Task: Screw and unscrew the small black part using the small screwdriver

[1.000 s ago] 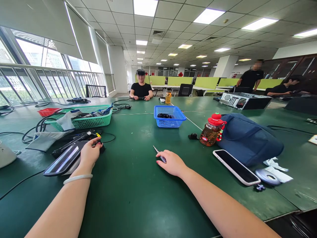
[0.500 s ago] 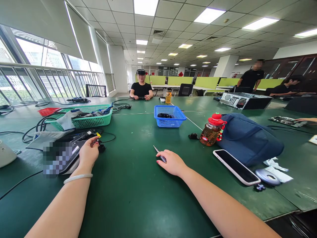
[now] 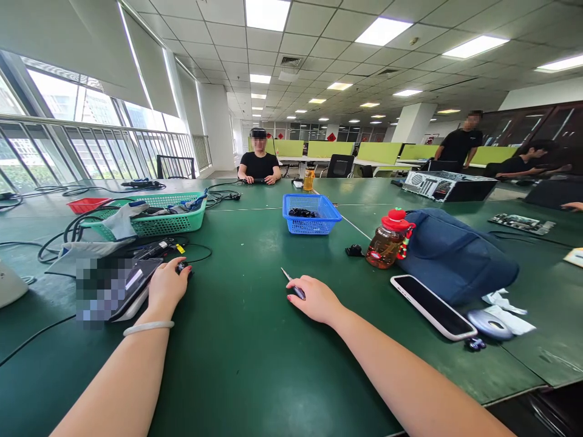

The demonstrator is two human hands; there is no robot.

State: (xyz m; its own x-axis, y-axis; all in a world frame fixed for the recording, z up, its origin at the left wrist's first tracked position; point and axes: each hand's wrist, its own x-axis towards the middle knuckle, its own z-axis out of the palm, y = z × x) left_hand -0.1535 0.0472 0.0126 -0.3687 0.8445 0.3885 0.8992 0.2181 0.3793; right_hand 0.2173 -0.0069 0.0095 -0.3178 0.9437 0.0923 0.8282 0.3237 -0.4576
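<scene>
My left hand is at the left, beside a dark flat device whose left part is blurred out. Its fingers are closed round a small black piece, mostly hidden, which I cannot make out further. A black cable with a yellow tag lies just beyond the fingertips. In the middle of the table my right hand rests low, closed on a slim screwdriver. The dark handle shows between thumb and fingers, and the thin metal shaft points away to the upper left.
A green basket holding gloves and cables stands beyond my left hand. Farther ahead is a blue basket with black parts. At right are a red-lidded bottle, a blue bag and a phone. A person sits opposite.
My left hand has moved toward me and slightly right, off the yellow-tagged cable and onto the small black piece. The right hand and screwdriver stay put. A hand at far right has left the circuit board.
</scene>
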